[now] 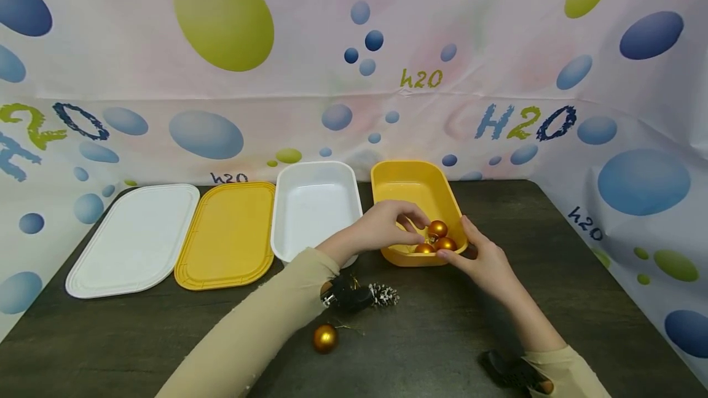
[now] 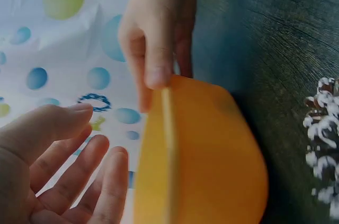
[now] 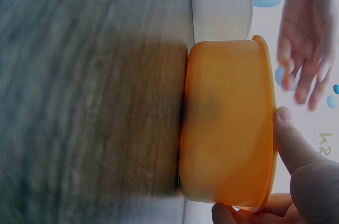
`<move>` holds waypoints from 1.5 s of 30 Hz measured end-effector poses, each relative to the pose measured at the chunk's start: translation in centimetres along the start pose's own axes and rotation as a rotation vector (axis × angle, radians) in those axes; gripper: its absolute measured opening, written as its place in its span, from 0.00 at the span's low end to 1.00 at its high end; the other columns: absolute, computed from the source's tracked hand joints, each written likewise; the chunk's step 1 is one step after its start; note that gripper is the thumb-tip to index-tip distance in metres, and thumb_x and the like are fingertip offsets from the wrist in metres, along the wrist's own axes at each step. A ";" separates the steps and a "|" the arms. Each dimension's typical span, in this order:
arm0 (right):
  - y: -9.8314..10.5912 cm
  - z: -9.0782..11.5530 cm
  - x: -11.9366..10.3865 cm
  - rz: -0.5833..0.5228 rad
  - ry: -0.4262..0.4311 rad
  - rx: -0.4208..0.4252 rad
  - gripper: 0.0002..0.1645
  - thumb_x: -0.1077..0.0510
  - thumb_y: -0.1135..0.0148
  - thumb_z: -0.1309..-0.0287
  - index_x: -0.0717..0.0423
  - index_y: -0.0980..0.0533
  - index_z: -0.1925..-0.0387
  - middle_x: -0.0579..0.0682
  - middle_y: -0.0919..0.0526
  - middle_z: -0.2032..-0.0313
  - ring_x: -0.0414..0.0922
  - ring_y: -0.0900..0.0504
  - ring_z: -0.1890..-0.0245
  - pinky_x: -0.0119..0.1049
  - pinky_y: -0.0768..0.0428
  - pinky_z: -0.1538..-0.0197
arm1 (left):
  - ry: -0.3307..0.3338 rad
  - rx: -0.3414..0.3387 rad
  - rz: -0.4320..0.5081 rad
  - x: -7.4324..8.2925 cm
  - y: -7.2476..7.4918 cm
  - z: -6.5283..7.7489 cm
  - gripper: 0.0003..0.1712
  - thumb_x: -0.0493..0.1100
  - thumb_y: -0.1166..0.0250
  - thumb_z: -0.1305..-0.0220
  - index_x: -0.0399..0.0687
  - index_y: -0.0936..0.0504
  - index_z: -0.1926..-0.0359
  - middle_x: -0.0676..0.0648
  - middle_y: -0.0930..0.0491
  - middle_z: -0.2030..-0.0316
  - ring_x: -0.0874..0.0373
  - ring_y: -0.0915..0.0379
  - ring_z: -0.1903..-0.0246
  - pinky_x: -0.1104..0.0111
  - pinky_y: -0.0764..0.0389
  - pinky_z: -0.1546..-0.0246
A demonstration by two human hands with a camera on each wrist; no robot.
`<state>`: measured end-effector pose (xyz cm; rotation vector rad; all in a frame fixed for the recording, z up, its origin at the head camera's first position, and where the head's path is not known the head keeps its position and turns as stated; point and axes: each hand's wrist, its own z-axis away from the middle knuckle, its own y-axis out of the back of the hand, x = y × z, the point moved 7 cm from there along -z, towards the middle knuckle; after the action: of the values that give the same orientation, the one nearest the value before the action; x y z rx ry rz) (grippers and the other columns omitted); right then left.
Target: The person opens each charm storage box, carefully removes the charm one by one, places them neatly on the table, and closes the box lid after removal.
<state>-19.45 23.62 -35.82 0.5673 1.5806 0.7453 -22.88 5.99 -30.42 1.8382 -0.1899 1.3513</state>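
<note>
My left hand [image 1: 393, 224] hovers over the near part of a yellow plastic container [image 1: 409, 175], its fingers loosely bent with nothing between them. In the left wrist view that hand [image 2: 74, 176] shows an empty palm beside the container wall [image 2: 217, 155]. Golden Christmas balls [image 1: 438, 229] lie inside the container at its near end, just by the left fingertips. With thumb and fingers, my right hand [image 1: 489, 263] grips the rim at the container's near right corner. The right wrist view shows its thumb [image 3: 291, 139] on the rim and fingers round the end of the container [image 3: 228, 123].
A white container [image 1: 316, 214] stands left of the yellow one. Further left lie a yellow lid [image 1: 227, 235] and a white lid [image 1: 135, 241]. Nearer on the dark table are a golden ball [image 1: 325, 338] and a white-tipped pine cone [image 1: 383, 295]. A printed cloth hangs behind.
</note>
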 end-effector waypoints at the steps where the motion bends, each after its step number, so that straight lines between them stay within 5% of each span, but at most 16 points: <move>1: 0.0 0.0 0.0 -0.001 0.000 0.000 0.56 0.40 0.37 0.43 0.65 0.53 0.28 0.65 0.50 0.30 0.65 0.36 0.38 0.55 0.30 0.43 | 0.004 0.002 0.009 -0.3 -0.3 -0.4 0.13 0.36 0.31 0.42 0.41 0.18 0.55 0.44 0.19 0.57 0.60 0.23 0.64 0.74 0.22 0.61; 6: 0.0 0.1 0.0 -0.002 0.006 0.007 0.55 0.41 0.36 0.42 0.65 0.52 0.28 0.66 0.49 0.30 0.65 0.35 0.38 0.54 0.29 0.44 | 0.036 0.032 0.012 -2.0 -1.4 -2.3 0.15 0.35 0.31 0.43 0.36 0.18 0.54 0.40 0.19 0.56 0.58 0.22 0.64 0.75 0.22 0.62; 14: 0.1 0.0 0.0 -0.011 0.018 0.017 0.55 0.42 0.36 0.43 0.66 0.52 0.28 0.65 0.49 0.30 0.64 0.35 0.37 0.52 0.29 0.44 | 0.057 0.012 -0.118 -3.3 -2.7 -4.0 0.15 0.36 0.30 0.44 0.38 0.18 0.55 0.45 0.18 0.58 0.61 0.25 0.66 0.77 0.23 0.65; 25: 0.1 -0.1 -0.1 -0.004 0.011 0.007 0.55 0.41 0.36 0.42 0.65 0.52 0.28 0.64 0.50 0.29 0.64 0.37 0.36 0.55 0.32 0.41 | 0.055 -0.119 -0.271 -3.7 -3.5 -4.3 0.15 0.37 0.27 0.47 0.39 0.16 0.57 0.47 0.19 0.65 0.60 0.28 0.69 0.79 0.25 0.68; 33: 0.2 -0.1 -0.1 -0.001 0.014 0.009 0.54 0.43 0.36 0.42 0.66 0.52 0.28 0.64 0.50 0.29 0.64 0.37 0.36 0.56 0.32 0.41 | 0.020 -0.154 -0.436 -3.4 -4.2 -4.6 0.10 0.36 0.29 0.44 0.43 0.14 0.59 0.51 0.18 0.65 0.60 0.26 0.64 0.79 0.27 0.62; 40: 0.3 -0.1 -0.1 -0.002 0.005 0.006 0.55 0.42 0.36 0.43 0.65 0.52 0.28 0.64 0.50 0.29 0.64 0.40 0.35 0.56 0.34 0.40 | 0.009 -0.176 -0.476 -3.4 -4.4 -4.8 0.09 0.37 0.30 0.44 0.43 0.14 0.59 0.51 0.17 0.65 0.60 0.26 0.64 0.78 0.27 0.61; 45: 0.2 -0.1 -0.1 -0.002 0.007 0.004 0.55 0.42 0.36 0.42 0.66 0.53 0.28 0.64 0.50 0.29 0.64 0.39 0.35 0.56 0.33 0.40 | 0.015 -0.142 -0.412 -3.5 -4.1 -4.7 0.10 0.37 0.29 0.45 0.43 0.13 0.60 0.52 0.18 0.67 0.61 0.28 0.67 0.78 0.27 0.65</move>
<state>-19.59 23.71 -35.58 0.5672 1.5895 0.7436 -25.48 10.70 -35.12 1.6368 0.0956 1.0356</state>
